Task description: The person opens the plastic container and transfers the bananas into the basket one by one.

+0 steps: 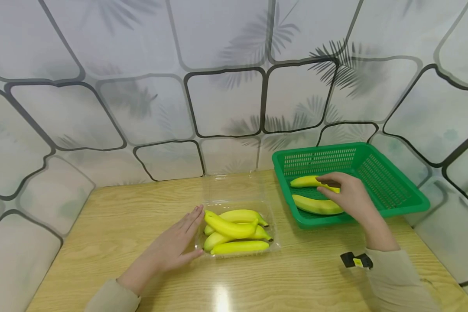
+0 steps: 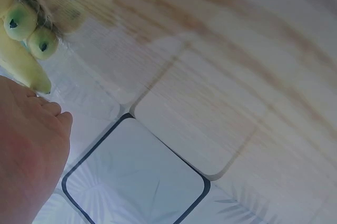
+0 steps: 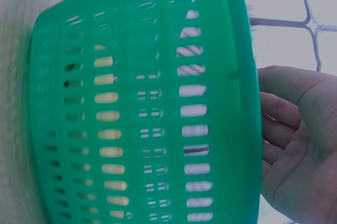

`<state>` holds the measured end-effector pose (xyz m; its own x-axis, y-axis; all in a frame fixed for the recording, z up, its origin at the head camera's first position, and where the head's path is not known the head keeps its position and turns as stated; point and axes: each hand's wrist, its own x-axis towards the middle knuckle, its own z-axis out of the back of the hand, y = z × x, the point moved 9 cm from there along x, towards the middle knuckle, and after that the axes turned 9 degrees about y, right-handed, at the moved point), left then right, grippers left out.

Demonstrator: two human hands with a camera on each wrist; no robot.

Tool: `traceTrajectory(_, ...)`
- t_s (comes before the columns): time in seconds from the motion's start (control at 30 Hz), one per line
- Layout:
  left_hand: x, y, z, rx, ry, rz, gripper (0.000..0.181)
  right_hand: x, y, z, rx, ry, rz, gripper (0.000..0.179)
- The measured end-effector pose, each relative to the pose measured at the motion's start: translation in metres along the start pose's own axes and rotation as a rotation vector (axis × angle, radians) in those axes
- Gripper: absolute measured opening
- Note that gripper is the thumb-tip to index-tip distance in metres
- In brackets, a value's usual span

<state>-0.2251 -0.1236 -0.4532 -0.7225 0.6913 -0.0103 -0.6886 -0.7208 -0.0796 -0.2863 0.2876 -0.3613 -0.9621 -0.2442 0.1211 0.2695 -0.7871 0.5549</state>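
Several yellow bananas (image 1: 234, 227) lie piled in a clear plastic clamshell box (image 1: 273, 249), its lid (image 1: 234, 188) folded back. My left hand (image 1: 175, 242) touches the box's left side with straight fingers; in the left wrist view that hand (image 2: 31, 150) is beside banana tips (image 2: 42, 42). Over the green basket (image 1: 398, 199), my right hand (image 1: 351, 195) reaches in above two bananas, the rear one (image 1: 304, 181) and the front one (image 1: 316, 205). Its thumb and fingers are apart. In the right wrist view the basket wall (image 3: 242, 129) hides the fingertips of my right hand (image 3: 305, 134).
The wooden table (image 1: 109, 216) carries both containers, with the basket at the back right. Behind and at both sides stand walls covered in a stone-pattern sheet (image 1: 226, 104). A black strap with a yellow tag (image 1: 356, 261) shows by the right sleeve.
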Motion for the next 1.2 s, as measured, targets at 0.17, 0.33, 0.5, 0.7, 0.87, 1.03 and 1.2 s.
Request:
traceTrajectory(0.17,0.000,0.000,-0.001,0.001,0.005,0.001,0.095,0.003,0.011,-0.003,0.024,0.003,0.023,0.032)
traceTrajectory(0.33,0.000,0.000,0.000,-0.006,0.001,-0.003,0.094,0.006,0.021,-0.006,0.035,-0.002,0.044,0.031)
traceTrajectory(0.5,0.000,0.000,0.001,-0.010,0.009,0.004,0.094,0.009,0.029,-0.009,0.064,-0.003,0.057,0.031)
traceTrajectory(0.7,0.000,0.000,0.001,-0.008,0.010,0.005,0.095,0.013,0.040,-0.014,0.100,-0.011,0.082,0.031)
traceTrajectory(0.87,-0.001,0.000,0.000,-0.006,0.003,0.001,0.094,0.015,0.052,-0.017,0.132,-0.017,0.109,0.029)
traceTrajectory(1.03,-0.001,0.001,0.001,-0.004,-0.003,0.000,0.095,0.020,0.062,-0.021,0.157,-0.008,0.125,0.030)
traceTrajectory(1.2,-0.001,0.001,0.000,-0.003,0.000,0.002,0.095,0.024,0.073,-0.028,0.168,0.011,0.143,0.032)
